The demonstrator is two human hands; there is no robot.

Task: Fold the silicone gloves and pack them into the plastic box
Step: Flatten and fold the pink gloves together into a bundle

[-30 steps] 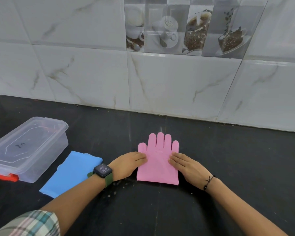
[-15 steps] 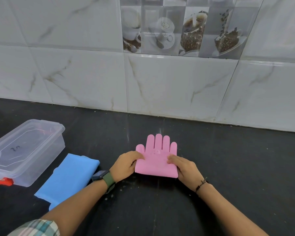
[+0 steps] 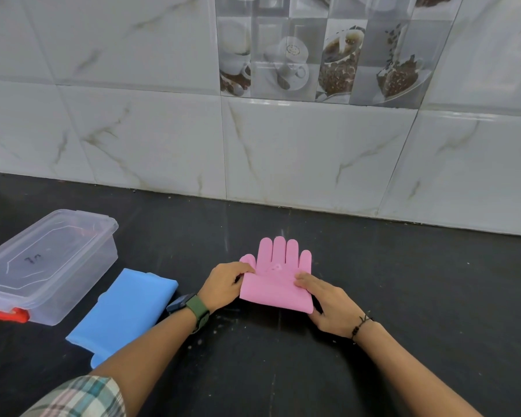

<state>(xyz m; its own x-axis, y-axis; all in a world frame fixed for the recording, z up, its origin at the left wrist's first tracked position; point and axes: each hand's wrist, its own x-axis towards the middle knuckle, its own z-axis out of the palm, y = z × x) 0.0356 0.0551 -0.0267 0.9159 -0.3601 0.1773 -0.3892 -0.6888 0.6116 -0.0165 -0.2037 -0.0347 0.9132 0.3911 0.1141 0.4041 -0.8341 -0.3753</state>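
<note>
Just below the middle of the frame I see the pink glove (image 3: 275, 276) lying on the dark desk (image 3: 433, 296), its fingers pointing toward the tiled wall (image 3: 283, 152) at the top. Its cuff half is doubled up over the palm, so the near edge is a fold. My left hand (image 3: 224, 285) pinches the glove's left edge where the fold meets the thumb, fingers curled onto the pink material. My right hand (image 3: 328, 305) comes in from the lower right; its fingers lie over the glove's right side and its thumb seems tucked at the folded corner, so it grips that edge as well. A dark watch on a green strap (image 3: 193, 307) sits on the left wrist, a thin dark bracelet (image 3: 361, 325) on the right, and a plaid sleeve (image 3: 82, 397) shows at the bottom left corner.

Left of the hands, the blue glove (image 3: 127, 313) rests flat on the desk, folded into a slanted rectangle, with one rounded tip sticking out at its near end beside my left forearm. At the far left stands the clear plastic box (image 3: 47, 266), its lid on and a red clasp (image 3: 11, 314) at its near end. It sits just beside the blue glove; whether they touch, I cannot tell.
</note>
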